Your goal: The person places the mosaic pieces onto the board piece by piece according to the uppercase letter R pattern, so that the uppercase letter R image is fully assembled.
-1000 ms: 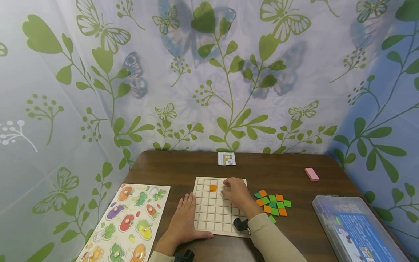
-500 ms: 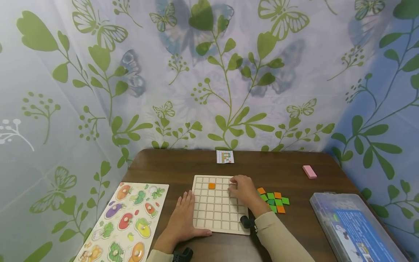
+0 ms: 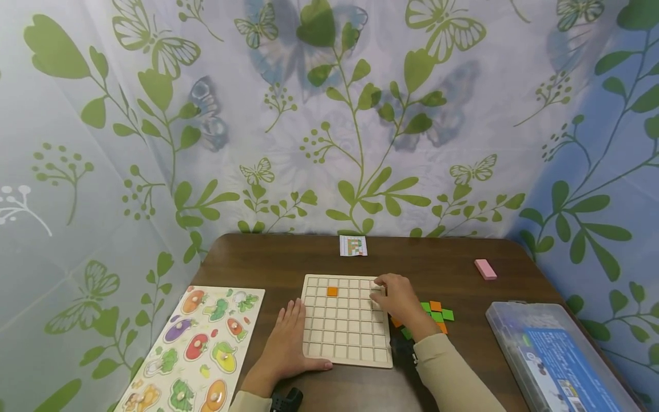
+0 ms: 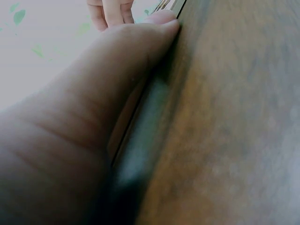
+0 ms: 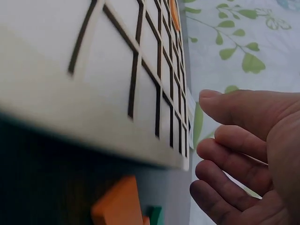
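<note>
A pale wooden grid board (image 3: 346, 332) lies on the table, with a single orange square tile (image 3: 332, 292) in a cell of its upper rows. My left hand (image 3: 285, 346) rests along the board's left edge, fingers straight, thumb stretched along the near edge. Over the board's upper right edge is my right hand (image 3: 403, 303). In the right wrist view the thumb and bent fingers of the right hand (image 5: 248, 154) stand apart with nothing between them. Orange and green tiles (image 3: 436, 316) lie right of the board, partly hidden by that hand and forearm.
A small card with a coloured grid pattern (image 3: 353, 246) lies at the back. To the left is a vegetable puzzle board (image 3: 206, 320). A pink block (image 3: 485, 269) sits at the back right, and a clear plastic box (image 3: 507, 332) at the right edge.
My right hand has moved right, from over the board's upper cells to its right edge, covering more of the tile pile. The left hand and the orange tile stay in place.
</note>
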Action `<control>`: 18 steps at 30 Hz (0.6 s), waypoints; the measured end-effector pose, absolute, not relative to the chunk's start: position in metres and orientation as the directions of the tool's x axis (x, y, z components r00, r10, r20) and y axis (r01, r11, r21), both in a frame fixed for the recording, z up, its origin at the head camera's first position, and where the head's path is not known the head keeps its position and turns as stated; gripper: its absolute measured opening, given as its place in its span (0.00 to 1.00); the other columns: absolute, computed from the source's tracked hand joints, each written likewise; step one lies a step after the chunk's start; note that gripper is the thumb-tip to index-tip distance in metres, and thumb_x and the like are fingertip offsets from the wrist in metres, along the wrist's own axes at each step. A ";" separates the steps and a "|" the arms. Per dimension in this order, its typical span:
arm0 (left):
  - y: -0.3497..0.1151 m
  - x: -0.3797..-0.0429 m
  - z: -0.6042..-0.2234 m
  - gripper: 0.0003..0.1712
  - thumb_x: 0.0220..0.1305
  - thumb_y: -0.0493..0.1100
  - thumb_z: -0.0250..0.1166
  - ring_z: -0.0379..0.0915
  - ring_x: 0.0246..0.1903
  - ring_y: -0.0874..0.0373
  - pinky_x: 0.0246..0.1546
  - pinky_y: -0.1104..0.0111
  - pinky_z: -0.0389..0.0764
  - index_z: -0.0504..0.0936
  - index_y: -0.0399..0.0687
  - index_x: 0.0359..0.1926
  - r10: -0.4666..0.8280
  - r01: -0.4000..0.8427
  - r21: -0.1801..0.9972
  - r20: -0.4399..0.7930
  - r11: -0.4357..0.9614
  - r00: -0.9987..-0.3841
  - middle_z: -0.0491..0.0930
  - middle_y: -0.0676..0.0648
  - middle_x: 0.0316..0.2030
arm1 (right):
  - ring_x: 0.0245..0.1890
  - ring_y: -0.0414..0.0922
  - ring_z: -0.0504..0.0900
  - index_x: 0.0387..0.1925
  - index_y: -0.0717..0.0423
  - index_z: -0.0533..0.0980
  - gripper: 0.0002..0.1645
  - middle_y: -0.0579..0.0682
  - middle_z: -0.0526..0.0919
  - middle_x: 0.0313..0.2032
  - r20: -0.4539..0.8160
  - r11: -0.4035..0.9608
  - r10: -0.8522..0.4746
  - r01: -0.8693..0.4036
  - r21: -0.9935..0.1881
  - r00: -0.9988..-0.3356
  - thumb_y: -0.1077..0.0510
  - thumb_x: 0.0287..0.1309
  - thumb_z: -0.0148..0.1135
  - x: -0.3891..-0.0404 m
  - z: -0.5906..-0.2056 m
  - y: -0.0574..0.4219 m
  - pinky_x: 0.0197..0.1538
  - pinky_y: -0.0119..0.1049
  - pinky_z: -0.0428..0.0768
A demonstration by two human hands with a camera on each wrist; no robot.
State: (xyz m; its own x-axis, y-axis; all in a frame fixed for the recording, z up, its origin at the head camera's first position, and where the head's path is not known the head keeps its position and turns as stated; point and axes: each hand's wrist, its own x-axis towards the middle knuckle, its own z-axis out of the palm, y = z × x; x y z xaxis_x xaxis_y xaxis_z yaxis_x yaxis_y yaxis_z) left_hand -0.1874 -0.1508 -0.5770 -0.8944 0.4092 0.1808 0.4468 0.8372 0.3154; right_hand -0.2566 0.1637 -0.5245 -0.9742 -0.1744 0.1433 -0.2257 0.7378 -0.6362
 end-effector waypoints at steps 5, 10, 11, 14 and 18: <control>-0.151 -0.187 -0.576 0.86 0.43 0.91 0.64 0.44 0.79 0.36 0.76 0.44 0.48 0.53 0.26 0.80 0.411 0.450 0.312 0.184 0.837 -0.893 0.51 0.29 0.79 | 0.58 0.63 0.80 0.56 0.66 0.83 0.24 0.61 0.84 0.55 0.193 0.751 -0.171 -0.255 -0.609 -0.966 0.57 0.63 0.77 -0.255 -0.527 0.178 0.59 0.60 0.79; -0.150 -0.188 -0.576 0.86 0.43 0.91 0.64 0.45 0.79 0.36 0.76 0.44 0.48 0.53 0.26 0.80 0.415 0.454 0.311 0.186 0.835 -0.891 0.51 0.29 0.79 | 0.57 0.64 0.80 0.55 0.66 0.83 0.23 0.62 0.84 0.54 0.216 0.763 -0.155 -0.256 -0.594 -0.964 0.58 0.63 0.77 -0.249 -0.527 0.194 0.58 0.61 0.79; -0.150 -0.188 -0.576 0.85 0.43 0.91 0.64 0.45 0.79 0.36 0.76 0.44 0.48 0.53 0.25 0.80 0.416 0.456 0.311 0.187 0.834 -0.890 0.51 0.29 0.79 | 0.57 0.64 0.80 0.55 0.66 0.83 0.23 0.62 0.84 0.54 0.213 0.765 -0.152 -0.251 -0.593 -0.965 0.58 0.63 0.77 -0.247 -0.526 0.197 0.58 0.61 0.79; -0.150 -0.187 -0.577 0.86 0.43 0.91 0.64 0.45 0.79 0.35 0.76 0.44 0.48 0.53 0.25 0.80 0.416 0.454 0.307 0.185 0.836 -0.890 0.51 0.29 0.79 | 0.57 0.64 0.79 0.57 0.67 0.82 0.23 0.63 0.83 0.55 0.196 0.769 -0.140 -0.232 -0.596 -0.970 0.59 0.65 0.75 -0.241 -0.523 0.206 0.57 0.61 0.79; -0.151 -0.186 -0.577 0.86 0.42 0.91 0.64 0.45 0.79 0.36 0.76 0.45 0.47 0.52 0.26 0.80 0.411 0.449 0.307 0.182 0.839 -0.893 0.50 0.29 0.79 | 0.55 0.63 0.81 0.56 0.67 0.82 0.23 0.63 0.83 0.54 0.188 0.773 -0.113 -0.205 -0.600 -0.976 0.60 0.64 0.76 -0.233 -0.518 0.216 0.55 0.61 0.81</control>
State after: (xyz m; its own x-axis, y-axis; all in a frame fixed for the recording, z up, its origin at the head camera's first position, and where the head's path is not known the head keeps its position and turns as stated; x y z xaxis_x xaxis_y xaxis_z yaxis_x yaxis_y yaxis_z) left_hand -0.1864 -0.1508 -0.5772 -0.8931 0.4114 0.1822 0.4491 0.8390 0.3071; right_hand -0.2327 0.2156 -0.5185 -0.9757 -0.1132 0.1879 -0.2052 0.7733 -0.5999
